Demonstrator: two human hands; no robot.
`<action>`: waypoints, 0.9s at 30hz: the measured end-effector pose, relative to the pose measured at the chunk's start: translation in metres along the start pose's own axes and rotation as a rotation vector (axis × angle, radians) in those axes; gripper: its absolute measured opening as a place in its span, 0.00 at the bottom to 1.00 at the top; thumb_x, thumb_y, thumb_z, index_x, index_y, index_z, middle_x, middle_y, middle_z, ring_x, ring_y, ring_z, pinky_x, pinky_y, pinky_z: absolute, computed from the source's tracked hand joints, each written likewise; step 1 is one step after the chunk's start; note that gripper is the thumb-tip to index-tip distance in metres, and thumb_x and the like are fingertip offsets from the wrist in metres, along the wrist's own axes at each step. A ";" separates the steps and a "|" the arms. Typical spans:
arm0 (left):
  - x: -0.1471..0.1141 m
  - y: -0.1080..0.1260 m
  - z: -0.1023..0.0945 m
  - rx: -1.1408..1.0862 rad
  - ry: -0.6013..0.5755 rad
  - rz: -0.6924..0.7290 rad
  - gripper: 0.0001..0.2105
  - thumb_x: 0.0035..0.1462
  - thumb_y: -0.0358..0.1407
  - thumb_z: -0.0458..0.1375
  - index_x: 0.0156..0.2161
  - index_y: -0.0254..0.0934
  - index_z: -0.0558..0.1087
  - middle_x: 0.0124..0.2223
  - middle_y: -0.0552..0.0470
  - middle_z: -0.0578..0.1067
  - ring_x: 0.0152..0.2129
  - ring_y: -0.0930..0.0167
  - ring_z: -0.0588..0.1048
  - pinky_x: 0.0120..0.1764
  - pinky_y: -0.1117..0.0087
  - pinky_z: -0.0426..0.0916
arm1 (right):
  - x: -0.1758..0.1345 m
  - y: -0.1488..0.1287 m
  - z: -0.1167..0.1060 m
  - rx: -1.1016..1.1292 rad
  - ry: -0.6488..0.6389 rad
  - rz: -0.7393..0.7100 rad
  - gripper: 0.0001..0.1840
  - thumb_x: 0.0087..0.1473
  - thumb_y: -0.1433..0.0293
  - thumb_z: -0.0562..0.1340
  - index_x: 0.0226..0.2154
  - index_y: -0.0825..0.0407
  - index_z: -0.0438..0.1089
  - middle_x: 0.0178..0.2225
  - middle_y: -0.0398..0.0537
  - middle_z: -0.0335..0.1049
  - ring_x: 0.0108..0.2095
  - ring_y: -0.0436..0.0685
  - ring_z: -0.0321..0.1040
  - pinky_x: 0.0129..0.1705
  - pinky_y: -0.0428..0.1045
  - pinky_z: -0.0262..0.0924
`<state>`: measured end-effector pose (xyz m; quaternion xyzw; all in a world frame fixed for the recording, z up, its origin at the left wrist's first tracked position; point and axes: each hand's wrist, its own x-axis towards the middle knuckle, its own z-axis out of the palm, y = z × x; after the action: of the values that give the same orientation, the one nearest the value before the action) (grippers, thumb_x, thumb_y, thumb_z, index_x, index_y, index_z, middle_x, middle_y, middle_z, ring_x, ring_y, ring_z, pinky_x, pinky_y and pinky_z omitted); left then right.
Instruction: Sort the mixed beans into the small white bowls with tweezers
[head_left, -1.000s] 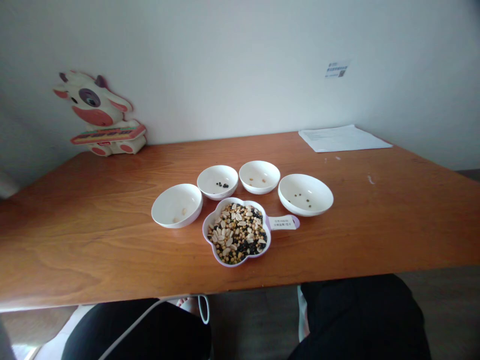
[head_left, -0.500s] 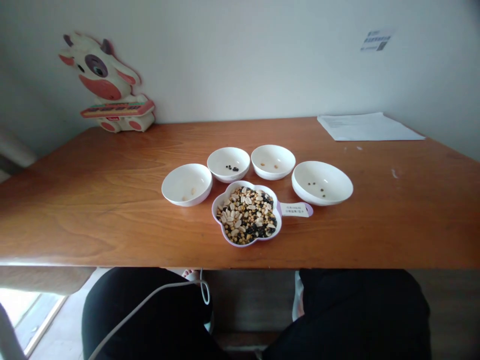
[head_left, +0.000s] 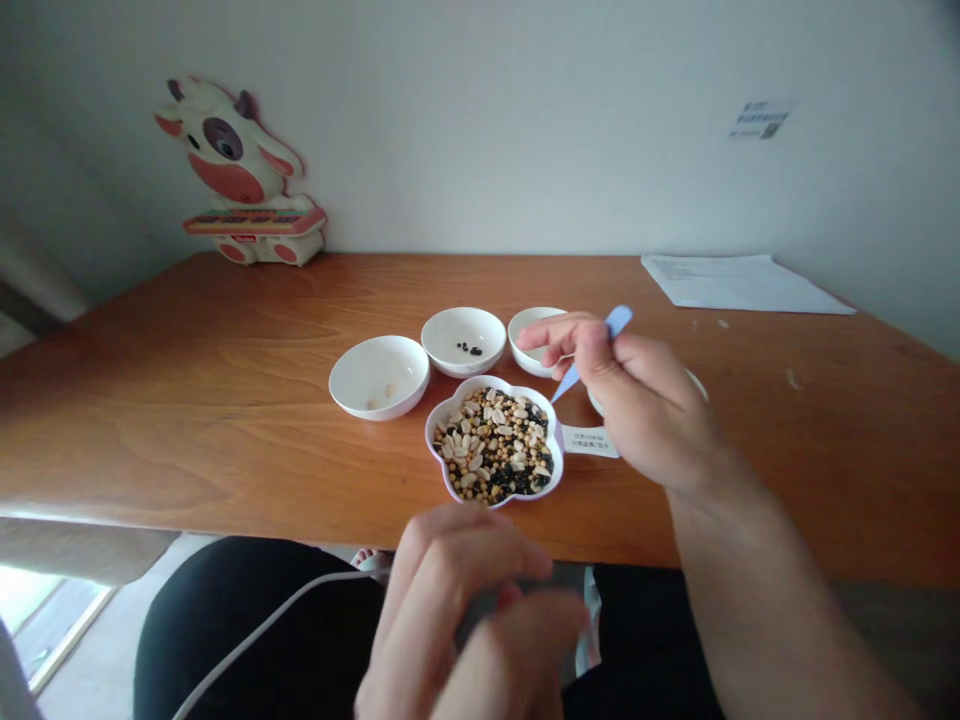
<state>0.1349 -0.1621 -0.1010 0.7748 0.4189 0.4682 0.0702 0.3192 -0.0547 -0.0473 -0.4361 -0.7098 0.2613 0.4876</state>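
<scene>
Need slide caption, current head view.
Right hand holds a pointed blue tool near a lobed dish of peanuts and seeds; blurred left hand in front.

Home-like room: toy cow [head_left: 244, 180] with keyboard on wooden table [head_left: 187, 410], plain wall [head_left: 487, 130] behind.

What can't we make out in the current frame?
Head view:
- Rightmost bowl's contents: hidden behind the right hand.
- Back-right bowl's contents: covered by the right hand's fingers.
- Left hand's grip: blurred; can't tell if it holds anything.
- Handle label's text: too small.
- Wall notice's text: too small.
</scene>
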 end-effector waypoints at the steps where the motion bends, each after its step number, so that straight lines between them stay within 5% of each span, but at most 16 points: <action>1: 0.018 -0.007 0.007 0.006 0.015 -0.024 0.10 0.60 0.24 0.53 0.40 0.41 0.73 0.45 0.48 0.73 0.40 0.65 0.73 0.41 0.60 0.73 | 0.002 0.003 0.008 -0.026 -0.031 0.014 0.24 0.68 0.57 0.46 0.43 0.51 0.73 0.43 0.49 0.72 0.46 0.54 0.69 0.49 0.49 0.63; 5: 0.072 -0.054 0.028 0.179 -0.031 -0.096 0.13 0.55 0.20 0.50 0.36 0.36 0.73 0.39 0.46 0.74 0.38 0.63 0.71 0.42 0.57 0.71 | 0.004 0.017 0.013 -0.118 -0.095 0.079 0.23 0.68 0.57 0.47 0.43 0.52 0.73 0.42 0.49 0.74 0.46 0.55 0.70 0.49 0.49 0.62; 10: 0.075 -0.100 0.027 0.106 -0.153 0.017 0.10 0.56 0.23 0.51 0.36 0.36 0.73 0.38 0.48 0.75 0.37 0.66 0.72 0.41 0.61 0.71 | 0.000 0.038 -0.006 -0.157 -0.172 0.094 0.23 0.65 0.55 0.52 0.34 0.53 0.74 0.38 0.50 0.74 0.33 0.53 0.72 0.36 0.48 0.65; 18: 0.060 -0.096 0.029 -0.121 -0.263 0.118 0.12 0.54 0.24 0.52 0.42 0.36 0.73 0.46 0.47 0.76 0.50 0.63 0.71 0.56 0.53 0.63 | -0.001 0.055 -0.008 -0.166 -0.077 0.158 0.16 0.61 0.58 0.60 0.34 0.52 0.75 0.30 0.46 0.76 0.30 0.53 0.74 0.32 0.47 0.67; 21: 0.058 -0.092 0.029 -0.071 -0.337 0.124 0.13 0.55 0.25 0.52 0.42 0.38 0.74 0.45 0.49 0.77 0.50 0.63 0.72 0.61 0.48 0.53 | -0.002 0.054 -0.007 -0.200 -0.083 0.151 0.14 0.61 0.60 0.60 0.35 0.52 0.76 0.29 0.45 0.76 0.29 0.53 0.74 0.30 0.46 0.66; 27: 0.056 -0.091 0.027 -0.080 -0.361 0.097 0.14 0.53 0.25 0.52 0.41 0.39 0.75 0.45 0.51 0.78 0.44 0.65 0.74 0.62 0.50 0.52 | 0.001 0.055 -0.002 -0.279 -0.104 0.078 0.13 0.62 0.64 0.59 0.33 0.52 0.76 0.32 0.45 0.78 0.30 0.52 0.73 0.31 0.46 0.64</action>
<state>0.1145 -0.0559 -0.1242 0.8621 0.3426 0.3408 0.1523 0.3408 -0.0273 -0.0899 -0.5130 -0.7459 0.2010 0.3743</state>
